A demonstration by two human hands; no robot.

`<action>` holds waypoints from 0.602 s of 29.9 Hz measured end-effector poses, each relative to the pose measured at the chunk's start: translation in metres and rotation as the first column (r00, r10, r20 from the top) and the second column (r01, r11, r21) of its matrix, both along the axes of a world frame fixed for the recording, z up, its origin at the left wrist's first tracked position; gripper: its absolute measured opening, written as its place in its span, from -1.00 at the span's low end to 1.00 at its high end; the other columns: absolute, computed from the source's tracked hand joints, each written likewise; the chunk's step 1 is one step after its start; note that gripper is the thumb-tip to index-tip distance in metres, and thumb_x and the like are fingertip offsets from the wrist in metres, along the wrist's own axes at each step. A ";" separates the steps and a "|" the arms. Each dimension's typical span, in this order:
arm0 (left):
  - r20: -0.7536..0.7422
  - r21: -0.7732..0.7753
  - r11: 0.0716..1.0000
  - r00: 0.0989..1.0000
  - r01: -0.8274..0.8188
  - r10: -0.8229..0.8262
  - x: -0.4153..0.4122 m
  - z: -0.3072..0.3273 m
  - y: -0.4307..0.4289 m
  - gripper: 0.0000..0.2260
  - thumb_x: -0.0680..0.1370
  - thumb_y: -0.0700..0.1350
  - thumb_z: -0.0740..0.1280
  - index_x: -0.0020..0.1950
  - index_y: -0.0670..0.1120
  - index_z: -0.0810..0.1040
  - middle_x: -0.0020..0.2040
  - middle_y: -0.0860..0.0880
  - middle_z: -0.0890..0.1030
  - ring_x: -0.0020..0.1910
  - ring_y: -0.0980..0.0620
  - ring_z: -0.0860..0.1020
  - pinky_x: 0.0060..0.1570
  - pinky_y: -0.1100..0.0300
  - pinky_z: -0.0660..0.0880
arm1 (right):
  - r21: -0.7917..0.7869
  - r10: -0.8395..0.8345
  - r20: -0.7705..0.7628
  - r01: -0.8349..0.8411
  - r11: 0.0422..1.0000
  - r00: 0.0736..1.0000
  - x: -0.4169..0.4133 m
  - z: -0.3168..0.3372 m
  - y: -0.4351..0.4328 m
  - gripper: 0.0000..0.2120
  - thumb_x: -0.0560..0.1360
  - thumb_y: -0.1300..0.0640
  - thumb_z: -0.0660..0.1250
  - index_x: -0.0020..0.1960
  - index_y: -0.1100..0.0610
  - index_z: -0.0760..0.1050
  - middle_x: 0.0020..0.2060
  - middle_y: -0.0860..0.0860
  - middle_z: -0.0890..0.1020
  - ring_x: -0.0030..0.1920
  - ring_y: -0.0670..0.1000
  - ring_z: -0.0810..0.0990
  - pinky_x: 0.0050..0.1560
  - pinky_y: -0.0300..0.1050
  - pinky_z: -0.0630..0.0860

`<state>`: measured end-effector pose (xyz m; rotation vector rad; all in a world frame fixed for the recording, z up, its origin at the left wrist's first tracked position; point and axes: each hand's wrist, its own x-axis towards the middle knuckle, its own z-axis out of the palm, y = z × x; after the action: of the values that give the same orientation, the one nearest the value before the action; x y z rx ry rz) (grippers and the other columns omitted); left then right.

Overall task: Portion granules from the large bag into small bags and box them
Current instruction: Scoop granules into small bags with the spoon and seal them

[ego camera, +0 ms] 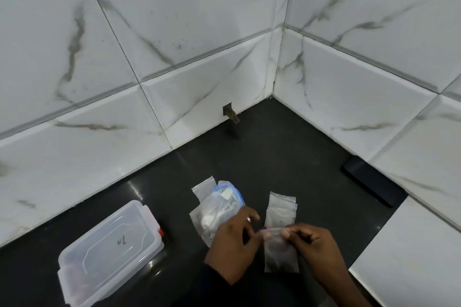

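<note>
Left grip point(233, 244): my fingers are curled in and pinch the left end of the small bag's top edge.
Right grip point(316, 249): my thumb and fingers are closed on the right end of that same edge.
Small bag point(281, 255): clear, held between my two grips over the black desk point(287, 152); I cannot make out what is in it.
Large bag point(220, 207): clear with a blue zip strip, lying on the desk just beyond my left grip, which partly hides it.
Spare small bags point(282, 207): stacked flat just beyond the held bag.
Box point(109, 247): clear plastic, lid on, red clip on its side, at my left and well apart from the bags.
</note>
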<state>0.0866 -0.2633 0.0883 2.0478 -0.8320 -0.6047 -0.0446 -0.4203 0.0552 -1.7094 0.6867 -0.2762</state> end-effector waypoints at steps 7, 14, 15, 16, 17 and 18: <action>0.330 0.588 0.808 0.922 -0.031 -0.205 0.063 -0.013 -0.049 -0.53 0.59 0.29 0.05 0.48 0.19 0.20 0.13 -0.12 0.60 0.05 -0.15 0.60 -0.01 -0.04 0.57 | -0.085 -0.105 -0.117 0.096 0.992 0.987 0.028 -0.039 -0.028 -0.89 0.47 0.14 0.50 -0.21 -0.02 0.68 -0.21 -0.06 0.68 -0.17 -0.19 0.64 -0.14 -0.25 0.47; 0.311 0.532 0.819 0.949 -0.213 0.046 0.064 -0.017 -0.004 -0.69 0.60 0.22 0.12 0.05 0.03 0.51 -0.04 0.03 0.60 -0.20 0.16 0.52 -0.09 0.21 0.52 | -0.340 -0.206 -0.144 0.147 0.929 0.968 0.034 -0.059 -0.030 -0.76 0.41 0.15 0.56 -0.09 -0.06 0.52 -0.12 -0.15 0.50 -0.18 -0.14 0.55 -0.23 -0.33 0.46; 0.280 0.514 0.825 0.955 -0.234 0.096 0.063 -0.019 0.011 -0.73 0.60 0.17 0.15 0.06 0.02 0.51 -0.01 0.05 0.59 -0.18 0.19 0.51 -0.04 0.24 0.51 | -0.368 -0.207 -0.182 0.129 0.921 0.961 0.036 -0.059 -0.029 -0.74 0.41 0.09 0.56 -0.05 -0.07 0.49 -0.08 -0.17 0.47 -0.19 -0.16 0.55 -0.25 -0.31 0.46; 0.260 0.508 0.824 0.956 -0.252 0.132 0.061 -0.021 0.025 -0.76 0.61 0.13 0.19 0.10 0.02 0.52 0.07 0.05 0.56 -0.11 0.18 0.50 0.03 0.29 0.48 | -0.404 -0.212 -0.198 0.118 0.907 0.957 0.037 -0.056 -0.027 -0.72 0.42 0.03 0.55 -0.02 -0.07 0.47 -0.04 -0.18 0.44 -0.18 -0.19 0.54 -0.26 -0.34 0.44; 0.259 0.488 0.821 0.948 -0.295 0.186 0.058 -0.018 0.036 -0.76 0.61 0.10 0.21 0.15 0.01 0.52 0.14 0.03 0.54 -0.03 0.16 0.50 0.07 0.33 0.42 | -0.446 -0.217 -0.172 0.120 0.887 0.961 0.038 -0.047 -0.024 -0.71 0.42 0.00 0.54 0.01 -0.06 0.46 -0.02 -0.17 0.43 -0.15 -0.22 0.53 -0.28 -0.36 0.43; 0.265 0.478 0.814 0.938 -0.330 0.224 0.056 -0.019 0.048 -0.75 0.61 0.09 0.23 0.19 0.00 0.52 0.19 0.01 0.52 0.02 0.15 0.49 0.08 0.36 0.36 | -0.481 -0.207 -0.122 0.124 0.868 0.971 0.043 -0.038 -0.019 -0.71 0.43 -0.02 0.52 0.03 -0.04 0.46 -0.01 -0.15 0.43 -0.14 -0.23 0.53 -0.30 -0.39 0.42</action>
<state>0.1427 -0.2149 0.0697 2.7021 -0.4838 -0.4976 -0.0011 -0.4391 0.0174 -2.1596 0.9533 -0.4510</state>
